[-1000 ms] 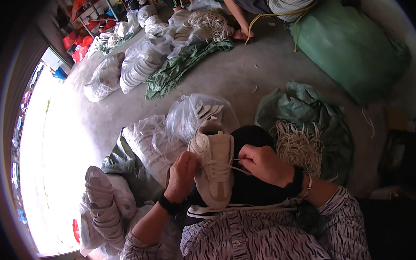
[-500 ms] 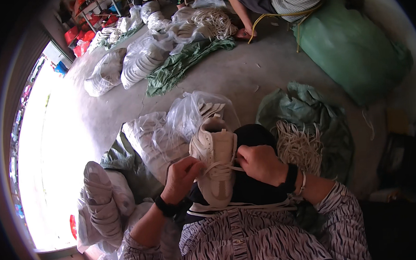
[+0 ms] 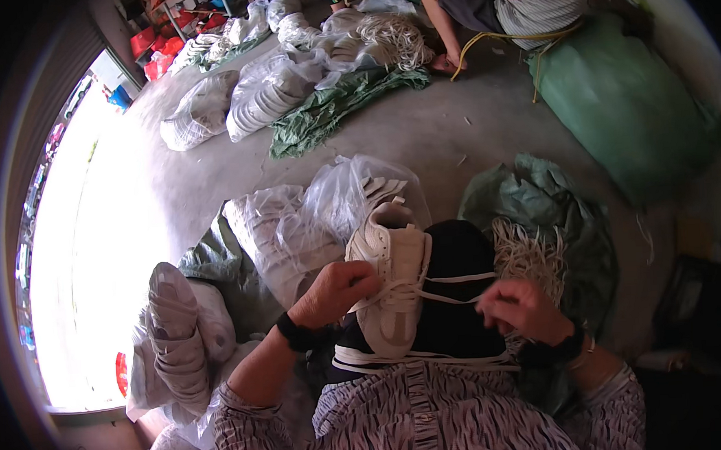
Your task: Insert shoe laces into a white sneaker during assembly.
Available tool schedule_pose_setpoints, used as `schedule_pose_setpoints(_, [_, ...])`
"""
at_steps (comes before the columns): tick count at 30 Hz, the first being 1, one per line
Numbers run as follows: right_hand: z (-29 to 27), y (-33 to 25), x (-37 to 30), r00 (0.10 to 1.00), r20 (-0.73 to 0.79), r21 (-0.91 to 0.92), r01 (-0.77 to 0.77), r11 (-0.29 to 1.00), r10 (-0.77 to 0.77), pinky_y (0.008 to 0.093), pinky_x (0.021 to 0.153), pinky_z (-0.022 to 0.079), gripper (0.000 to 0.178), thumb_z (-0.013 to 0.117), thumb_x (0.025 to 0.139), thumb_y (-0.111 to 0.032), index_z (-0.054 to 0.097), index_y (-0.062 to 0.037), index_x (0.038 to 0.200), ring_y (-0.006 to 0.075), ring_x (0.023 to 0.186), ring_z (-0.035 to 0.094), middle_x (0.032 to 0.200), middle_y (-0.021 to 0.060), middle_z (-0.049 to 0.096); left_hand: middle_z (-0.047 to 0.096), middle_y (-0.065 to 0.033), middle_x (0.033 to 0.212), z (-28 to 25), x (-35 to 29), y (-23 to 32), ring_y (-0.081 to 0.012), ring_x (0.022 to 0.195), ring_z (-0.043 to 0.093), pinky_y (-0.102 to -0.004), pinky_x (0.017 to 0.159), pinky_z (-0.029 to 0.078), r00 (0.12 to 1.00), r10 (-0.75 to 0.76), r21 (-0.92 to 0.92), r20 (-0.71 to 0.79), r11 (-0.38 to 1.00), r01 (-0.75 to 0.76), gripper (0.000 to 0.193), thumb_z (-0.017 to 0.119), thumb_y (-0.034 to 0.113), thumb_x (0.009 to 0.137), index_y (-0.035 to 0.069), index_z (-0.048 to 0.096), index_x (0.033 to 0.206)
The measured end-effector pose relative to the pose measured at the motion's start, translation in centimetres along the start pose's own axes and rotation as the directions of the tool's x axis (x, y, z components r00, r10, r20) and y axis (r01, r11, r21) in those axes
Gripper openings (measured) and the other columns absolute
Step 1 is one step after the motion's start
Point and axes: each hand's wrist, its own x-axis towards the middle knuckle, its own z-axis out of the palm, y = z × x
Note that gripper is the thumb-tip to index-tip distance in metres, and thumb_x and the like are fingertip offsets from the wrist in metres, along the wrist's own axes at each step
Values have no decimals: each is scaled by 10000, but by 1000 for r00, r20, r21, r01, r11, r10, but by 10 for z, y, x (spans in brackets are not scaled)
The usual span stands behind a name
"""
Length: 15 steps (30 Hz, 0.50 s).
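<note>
A cream lace-up shoe (image 3: 389, 264) rests on my lap, its toe toward me and its collar away. White shoelace (image 3: 398, 291) is threaded across its front, with two strands trailing right over the dark cloth. My left hand (image 3: 338, 293) is closed at the shoe's left side, pinching a short piece of lace. Out to the right, my right hand (image 3: 524, 308) has curled, slightly blurred fingers, and the lower strand runs to its fingertips. More white laces (image 3: 417, 362) lie across my lap by my waist.
A green sack (image 3: 567, 206) holds loose white laces (image 3: 533, 257) at my right. Plastic-wrapped shoe parts (image 3: 275, 229) lie ahead-left, and stacked ones (image 3: 175, 341) at my left. Farther off are more bagged parts (image 3: 272, 91), a large green sack (image 3: 627, 105) and a seated person (image 3: 520, 9).
My right hand has moved right and a little toward me, away from the shoe, and the strands now stretch out on that side. The left hand stays beside the shoe.
</note>
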Motion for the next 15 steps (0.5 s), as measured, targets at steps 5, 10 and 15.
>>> schedule_pose_setpoints(5, [-3, 16, -48, 950, 219, 75, -245, 967, 224, 200, 599, 459, 144, 624, 833, -111, 655, -19, 938, 55, 676, 589, 740, 16, 646, 579, -31, 673, -4, 6, 2, -81, 639, 521, -265, 598, 441, 996, -73, -8, 42, 997, 73, 182, 547, 137, 852, -18, 605, 776])
schedule_pose_setpoints(10, [3, 13, -39, 985, 131, 121, -126, 985, 110, 209, 640, 465, 147, 610, 834, -84, 650, -22, 961, 62, 739, 590, 836, 37, 649, 588, -30, 683, 5, 10, 7, -113, 636, 548, -279, 592, 451, 991, -112, 47, -76, 992, 115, 135, 568, 138, 822, 25, 622, 773])
schedule_pose_setpoints(15, [1, -21, -12, 905, 392, 181, 99, 978, -164, 252, 745, 473, 207, 565, 849, -43, 622, -35, 1047, 118, 847, 601, 964, 56, 640, 575, -56, 773, 11, 13, 24, -245, 756, 563, -378, 650, 465, 963, 266, 731, 30, 652, -203, 74, 571, 148, 778, 79, 594, 792])
